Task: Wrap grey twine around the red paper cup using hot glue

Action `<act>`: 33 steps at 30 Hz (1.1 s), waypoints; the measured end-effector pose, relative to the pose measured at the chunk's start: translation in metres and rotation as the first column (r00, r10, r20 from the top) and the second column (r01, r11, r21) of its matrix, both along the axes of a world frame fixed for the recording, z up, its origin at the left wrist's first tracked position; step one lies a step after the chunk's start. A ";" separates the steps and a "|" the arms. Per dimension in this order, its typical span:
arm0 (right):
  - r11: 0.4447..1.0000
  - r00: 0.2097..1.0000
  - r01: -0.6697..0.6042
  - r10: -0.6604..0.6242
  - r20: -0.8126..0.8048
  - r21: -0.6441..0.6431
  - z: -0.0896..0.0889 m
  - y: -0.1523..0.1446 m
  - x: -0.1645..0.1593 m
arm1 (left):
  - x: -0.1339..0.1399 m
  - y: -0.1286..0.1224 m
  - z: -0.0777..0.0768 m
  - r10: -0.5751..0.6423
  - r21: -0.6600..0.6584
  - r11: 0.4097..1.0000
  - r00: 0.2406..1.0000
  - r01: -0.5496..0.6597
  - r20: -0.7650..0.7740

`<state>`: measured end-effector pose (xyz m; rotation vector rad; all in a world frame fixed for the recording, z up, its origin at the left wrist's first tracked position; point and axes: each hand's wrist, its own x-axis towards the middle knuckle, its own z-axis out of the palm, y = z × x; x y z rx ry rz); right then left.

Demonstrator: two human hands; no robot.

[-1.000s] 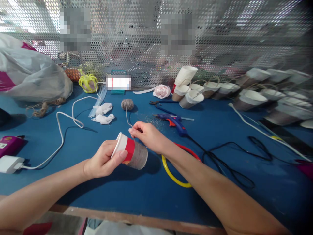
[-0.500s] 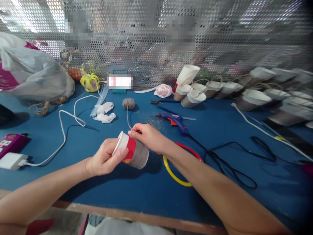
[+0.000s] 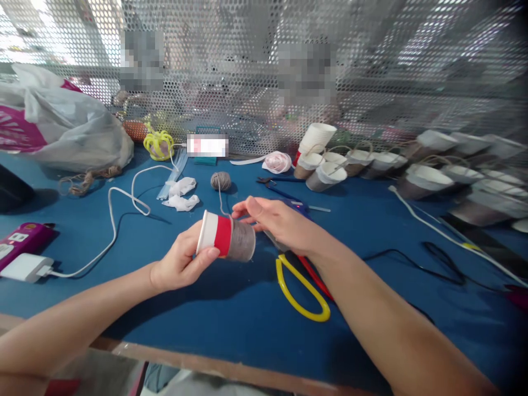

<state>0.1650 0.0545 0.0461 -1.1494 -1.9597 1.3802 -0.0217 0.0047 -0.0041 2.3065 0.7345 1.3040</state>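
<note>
Yarn (image 3: 242,242) seems mid-winding: our left hand (image 3: 185,258) clamps the paper cup (image 3: 223,236) at six o'clock from the ball (image 3: 220,181), our right hand (image 3: 275,220) sits fingers-apart beside it, and the next turn calls for tension.

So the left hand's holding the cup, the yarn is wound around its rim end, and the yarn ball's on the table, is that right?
Not quite: the head view shows the yarn wound around the base end of the cup, not the rim end. The left hand is holding the cup, and the yarn ball is on the table.
</note>
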 end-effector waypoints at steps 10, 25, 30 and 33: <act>0.931 0.963 -0.060 -0.041 0.267 0.360 -0.017 -0.023 0.006 | 0.008 0.008 -0.002 0.120 -0.770 0.596 0.924 0.225 0.363; 0.815 0.945 -0.127 -0.074 0.319 0.566 -0.043 -0.033 -0.002 | 0.012 0.012 -0.004 0.316 -0.906 0.359 0.884 0.226 0.346; 0.838 0.937 0.153 -0.291 0.192 0.524 -0.023 -0.012 0.021 | 0.009 0.012 -0.005 0.322 -0.901 0.414 0.905 0.128 0.277; 0.717 0.731 0.351 -0.612 0.302 0.602 -0.007 0.014 0.053 | 0.007 0.012 -0.006 0.289 -0.865 0.501 0.939 0.020 0.189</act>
